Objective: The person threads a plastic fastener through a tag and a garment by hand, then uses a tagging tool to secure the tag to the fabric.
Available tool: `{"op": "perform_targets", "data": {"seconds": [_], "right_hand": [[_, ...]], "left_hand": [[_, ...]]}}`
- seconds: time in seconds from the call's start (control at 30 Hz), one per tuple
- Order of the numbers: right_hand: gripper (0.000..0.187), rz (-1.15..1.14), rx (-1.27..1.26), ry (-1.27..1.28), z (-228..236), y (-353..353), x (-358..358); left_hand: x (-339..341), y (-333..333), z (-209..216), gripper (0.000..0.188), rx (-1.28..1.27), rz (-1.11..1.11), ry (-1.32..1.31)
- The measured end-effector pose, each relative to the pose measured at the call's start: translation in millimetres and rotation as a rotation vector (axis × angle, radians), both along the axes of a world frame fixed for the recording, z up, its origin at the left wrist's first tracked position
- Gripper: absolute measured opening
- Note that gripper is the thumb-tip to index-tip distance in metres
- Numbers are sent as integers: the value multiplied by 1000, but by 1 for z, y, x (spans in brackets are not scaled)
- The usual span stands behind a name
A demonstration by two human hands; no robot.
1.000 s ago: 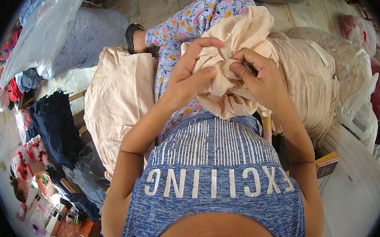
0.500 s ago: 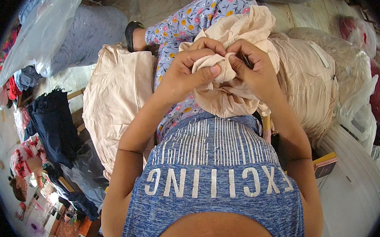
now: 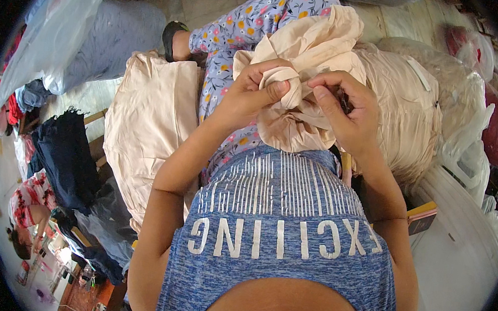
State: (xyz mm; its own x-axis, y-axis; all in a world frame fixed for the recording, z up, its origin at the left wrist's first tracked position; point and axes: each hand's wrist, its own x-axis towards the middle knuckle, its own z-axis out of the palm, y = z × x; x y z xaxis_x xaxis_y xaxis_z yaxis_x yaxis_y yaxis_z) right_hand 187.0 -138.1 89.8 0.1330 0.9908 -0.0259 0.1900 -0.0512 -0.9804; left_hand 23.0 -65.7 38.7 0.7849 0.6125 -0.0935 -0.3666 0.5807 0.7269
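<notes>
A cream cloth garment [image 3: 320,39] lies bunched across my lap, over the flowered trousers [image 3: 234,33]. My left hand [image 3: 253,95] is closed around a rolled fold of it, with the thumb pressed on top. Just to the right, my right hand [image 3: 353,113] is apart from that fold, thumb and forefinger brought together in a pinch beside the cloth. Something dark shows inside the curl of its fingers, mostly hidden. Whether a thread or a bit of cloth is between the fingertips is too small to tell.
A stack of cream cloth [image 3: 151,102] stands at my left and a tied cream bundle [image 3: 405,108] at my right. Clear plastic bags [image 3: 469,142] lie further right. Dark clothes [image 3: 64,154] hang at left, where another person [image 3: 32,198] is visible. A small notebook [image 3: 422,217] is by my right elbow.
My right hand has drawn away to the right from the fold that both hands were pinching together. The left hand keeps its grip on the cloth.
</notes>
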Motion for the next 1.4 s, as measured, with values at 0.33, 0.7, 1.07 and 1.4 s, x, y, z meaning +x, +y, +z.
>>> {"op": "perform_targets", "data": {"seconds": [0.33,0.7,1.07,1.4], "right_hand": [[9,51,91,-356,21,7,-3],[9,115,128,-502,18,6,-2],[30,200,-6,-276,20,2,7],[22,185,57,-533,26,0,-6]], "left_hand": [[4,-4,-5,28,32,37,26],[6,-7,3,19,-20,-21,84],[8,-7,-1,19,-85,-18,40],[8,-7,-1,20,-96,-22,41]]}}
